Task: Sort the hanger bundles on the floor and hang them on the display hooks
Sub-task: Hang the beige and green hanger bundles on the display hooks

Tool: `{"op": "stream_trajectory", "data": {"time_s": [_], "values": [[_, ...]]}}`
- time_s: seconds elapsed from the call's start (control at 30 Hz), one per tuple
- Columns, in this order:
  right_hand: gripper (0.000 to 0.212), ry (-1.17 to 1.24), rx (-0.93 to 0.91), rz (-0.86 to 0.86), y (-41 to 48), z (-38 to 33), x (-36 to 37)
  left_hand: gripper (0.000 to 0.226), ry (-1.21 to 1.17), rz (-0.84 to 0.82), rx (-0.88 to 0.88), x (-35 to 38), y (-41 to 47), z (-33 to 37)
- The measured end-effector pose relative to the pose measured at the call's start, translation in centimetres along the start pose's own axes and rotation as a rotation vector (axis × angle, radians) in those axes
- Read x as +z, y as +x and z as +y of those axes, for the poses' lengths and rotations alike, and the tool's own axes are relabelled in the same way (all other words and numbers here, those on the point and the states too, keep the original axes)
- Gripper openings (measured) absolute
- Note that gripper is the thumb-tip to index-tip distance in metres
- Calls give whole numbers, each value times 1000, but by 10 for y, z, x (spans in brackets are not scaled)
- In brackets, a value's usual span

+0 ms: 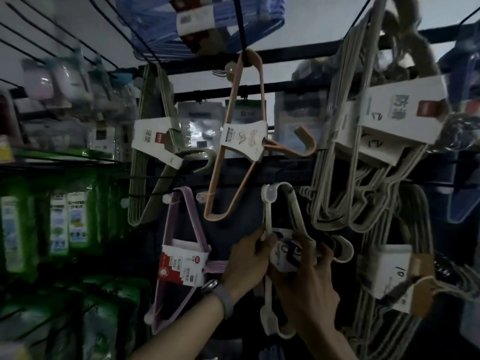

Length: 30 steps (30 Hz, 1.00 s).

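Two hands grip one white hanger bundle [267, 216] low at the middle of the display. The left hand [246, 261], with a grey wristband [224, 300], curls its fingers round the bundle's straight side. The right hand [306, 276] is wrapped round the bundle's paper sleeve [285, 253], which has blue print too blurred to read. The bundle's upper bend sits high against the dark rack; what it rests on cannot be made out.

On a lower-right card [400, 274] a handwritten "10" is legible. The blue hanger bundle [207, 22] overhead shows a barcode, and the peach hanger bundle [259, 105] carries a white label with unreadable print.

To the left, the purple hanger bundle [187, 203], sleeved in red and white, hangs from a black wire hook [148, 195]. A dark open gap lies between it and the white bundle. Cream hanger bundles [337, 203] crowd close on the right. The peach bundle's lower end hangs just above and to the left. Green packets [65, 224] fill the far left.
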State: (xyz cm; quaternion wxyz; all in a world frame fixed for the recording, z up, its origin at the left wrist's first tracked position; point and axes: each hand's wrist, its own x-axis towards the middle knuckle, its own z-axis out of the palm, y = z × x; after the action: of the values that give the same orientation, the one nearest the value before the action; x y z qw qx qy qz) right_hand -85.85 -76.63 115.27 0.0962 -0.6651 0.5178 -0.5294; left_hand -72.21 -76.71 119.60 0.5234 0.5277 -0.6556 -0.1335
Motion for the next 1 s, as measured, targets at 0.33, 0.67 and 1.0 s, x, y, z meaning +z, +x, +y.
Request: {"op": "stream_trajectory", "data": {"time_s": [0.33, 0.67, 1.0], "values": [[86, -39, -27, -25, 32, 20, 38, 38, 61, 267, -56, 17, 20, -23], [88, -201, -167, -157, -14, 24, 9, 31, 189, 63, -118, -12, -48, -19], [31, -234, -333, -294, -174, -17, 13, 24, 541, -113, -180, -76, -233, -44]]}}
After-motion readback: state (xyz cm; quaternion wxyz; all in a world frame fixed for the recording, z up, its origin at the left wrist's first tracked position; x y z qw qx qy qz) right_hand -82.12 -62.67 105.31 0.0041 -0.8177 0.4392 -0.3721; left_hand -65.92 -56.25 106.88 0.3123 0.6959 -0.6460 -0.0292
